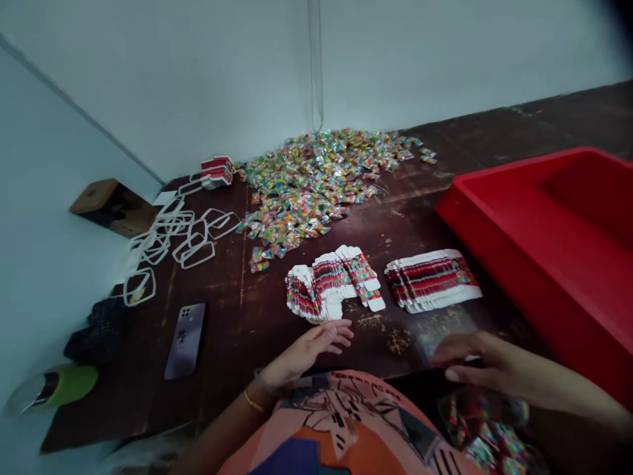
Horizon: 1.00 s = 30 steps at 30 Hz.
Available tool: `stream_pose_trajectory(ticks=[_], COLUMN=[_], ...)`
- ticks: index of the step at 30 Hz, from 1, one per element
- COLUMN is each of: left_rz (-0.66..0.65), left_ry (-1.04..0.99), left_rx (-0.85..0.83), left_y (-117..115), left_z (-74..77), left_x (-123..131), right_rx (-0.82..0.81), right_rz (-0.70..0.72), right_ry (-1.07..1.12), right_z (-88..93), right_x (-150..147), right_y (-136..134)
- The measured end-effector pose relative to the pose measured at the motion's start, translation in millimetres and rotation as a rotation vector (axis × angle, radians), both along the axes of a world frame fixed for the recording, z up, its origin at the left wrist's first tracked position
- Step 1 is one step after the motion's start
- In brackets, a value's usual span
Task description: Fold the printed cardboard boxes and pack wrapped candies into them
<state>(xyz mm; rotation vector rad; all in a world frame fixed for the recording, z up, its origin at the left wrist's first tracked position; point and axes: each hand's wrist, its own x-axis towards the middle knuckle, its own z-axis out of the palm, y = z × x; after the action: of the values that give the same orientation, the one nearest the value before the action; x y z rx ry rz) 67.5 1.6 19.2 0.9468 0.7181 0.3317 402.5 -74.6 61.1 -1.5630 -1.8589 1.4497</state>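
My left hand (321, 343) is open, palm turned inward and fingers spread, just in front of a fanned row of flat, printed red-and-white cartons (326, 280). I see nothing in it. My right hand (467, 356) hovers near the table's front edge, its fingers half bent and slightly blurred, the thumb apart from them. Nothing shows between them. Beyond it lies a second overlapping row of the same cartons (432, 280). Below my right forearm are colourful printed packs (494, 442), partly hidden by the arm and in shadow.
A heap of small clear-wrapped colourful packets (316, 178) lies by the wall. A large red tray (524, 244) stands at right. On the left are white loop-shaped strips (195, 234), a cardboard box (119, 208), a phone (185, 341), dark cloth (96, 330) and a green bottle (72, 386).
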Motion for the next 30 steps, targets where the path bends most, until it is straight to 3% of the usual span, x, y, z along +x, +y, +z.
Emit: stream_pose_trajectory(ticks=[3,7,9,11,16,20,24,27,30], left_rz=[-0.033,-0.121,-0.143,-0.122,-0.047,0.031,0.158,0.345,0.396], left_ry=[0.044,0.071,0.077,0.097,0.131,0.124,0.159,0.158,0.102], left_rx=[0.033,0.102,0.104,0.089,0.08,0.097,0.178,0.319,0.206], left_y=[1.8,-1.1,-3.1,-4.4,-4.4,0.4,9.8,15.8,16.5], left_z=[-0.7,1.1,2.5,3.0,0.0,-0.3,3.8,5.3,0.2], left_x=[7.3,17.5,15.4,9.1,-3.6,-0.1,6.3,13.8,23.8], right_rx=[0.099,0.396,0.426,0.431,0.429,0.415,0.432,0.34,0.237], right_rz=[-0.057,-0.343,-0.475,-0.533,-0.585,-0.608,-0.616,-0.519,-0.376], right_ry=[-0.076,-0.377,-0.466,-0.454,-0.285,-0.124,-0.03,0.206,0.407], right_z=[-17.5,-60.4,-76.2,-86.2,-96.7,-94.1,-76.6,-56.6,-40.0], right_x=[-22.6,-84.8,-104.0,-110.7,-96.9,-86.9,-86.1,-99.6,-125.3], right_y=[31.7,119.9,150.9,164.3,157.5,151.7,142.7,125.0,103.3])
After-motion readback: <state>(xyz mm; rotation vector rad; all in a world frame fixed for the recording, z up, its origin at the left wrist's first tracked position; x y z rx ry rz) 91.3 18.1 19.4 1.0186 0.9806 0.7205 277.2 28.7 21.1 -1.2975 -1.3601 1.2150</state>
